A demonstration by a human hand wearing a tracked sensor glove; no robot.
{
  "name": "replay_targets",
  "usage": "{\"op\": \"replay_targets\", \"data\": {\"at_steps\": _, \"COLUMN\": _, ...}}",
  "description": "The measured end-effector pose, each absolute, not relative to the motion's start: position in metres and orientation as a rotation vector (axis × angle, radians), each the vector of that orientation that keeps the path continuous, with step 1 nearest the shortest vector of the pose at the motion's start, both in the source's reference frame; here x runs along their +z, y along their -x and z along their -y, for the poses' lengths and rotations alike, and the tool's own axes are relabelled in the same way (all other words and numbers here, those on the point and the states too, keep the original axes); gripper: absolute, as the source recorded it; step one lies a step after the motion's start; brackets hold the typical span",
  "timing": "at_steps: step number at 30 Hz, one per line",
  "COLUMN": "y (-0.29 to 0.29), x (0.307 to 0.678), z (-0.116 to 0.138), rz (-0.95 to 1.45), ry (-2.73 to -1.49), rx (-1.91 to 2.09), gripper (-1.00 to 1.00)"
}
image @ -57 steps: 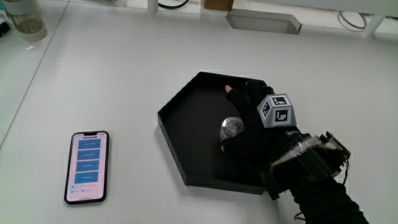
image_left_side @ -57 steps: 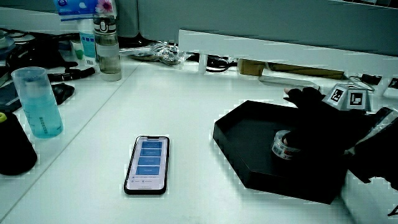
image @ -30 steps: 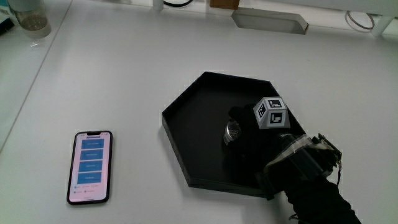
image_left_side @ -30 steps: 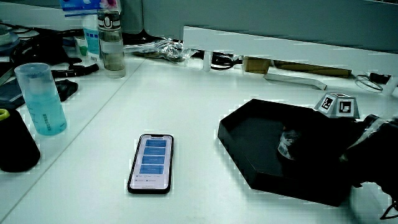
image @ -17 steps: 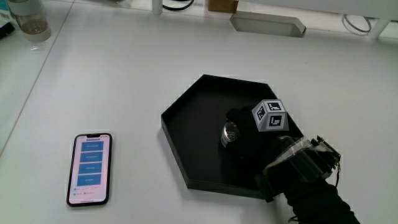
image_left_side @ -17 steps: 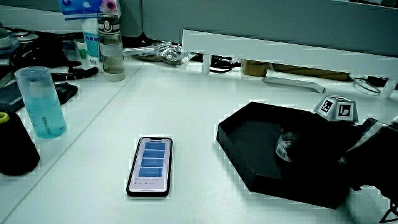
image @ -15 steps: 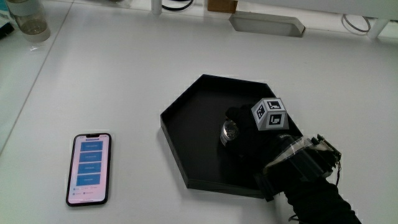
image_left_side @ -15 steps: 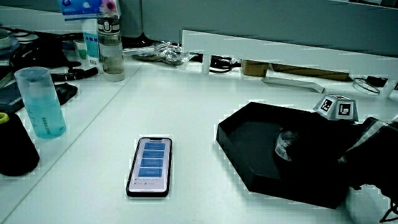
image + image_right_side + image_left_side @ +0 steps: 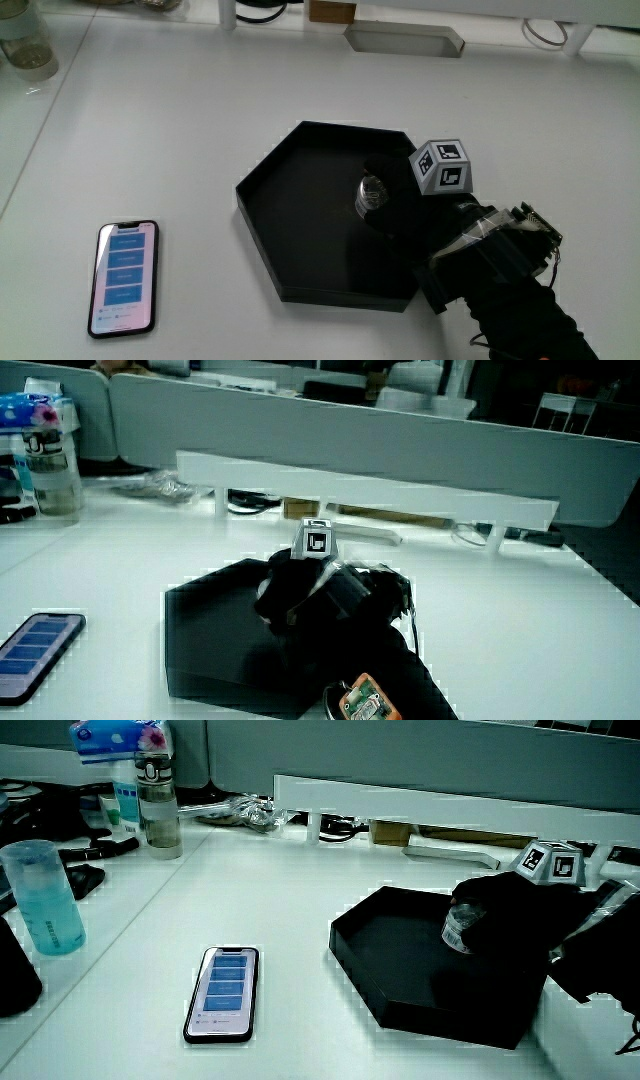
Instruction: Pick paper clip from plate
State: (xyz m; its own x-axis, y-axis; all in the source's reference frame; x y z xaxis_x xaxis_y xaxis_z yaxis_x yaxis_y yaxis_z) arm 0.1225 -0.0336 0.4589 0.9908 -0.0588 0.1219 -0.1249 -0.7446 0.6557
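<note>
A black hexagonal plate [image 9: 262, 172] lies on the white table. The gloved hand [image 9: 392, 208], with its patterned cube [image 9: 441, 167], is over the plate, and its fingers are curled around a small round silvery container [image 9: 371, 192]. In a side view the hand [image 9: 505, 915] holds that container [image 9: 459, 930] a little above the plate's floor [image 9: 395, 965]. In a side view the hand [image 9: 305, 590] hides the container over the plate [image 9: 205, 630]. No loose paper clip shows.
A phone [image 9: 124, 277] lies face up beside the plate, nearer to the person. A blue cup [image 9: 42, 898] and a bottle [image 9: 158, 805] stand at the table's edge beside the phone [image 9: 222, 992]. A low white partition [image 9: 380, 495] runs along the table.
The fingers, spread over the container at first, have closed on it. The hand has since risen with it, so the container now hangs above the plate's floor.
</note>
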Motion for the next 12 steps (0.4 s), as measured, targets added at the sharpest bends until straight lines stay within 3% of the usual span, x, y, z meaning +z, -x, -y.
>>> {"op": "replay_targets", "data": {"at_steps": 12, "y": -0.171, "x": 0.464, "z": 0.041, "rz": 0.008, "ry": -2.398, "rx": 0.113, "gripper": 1.00}}
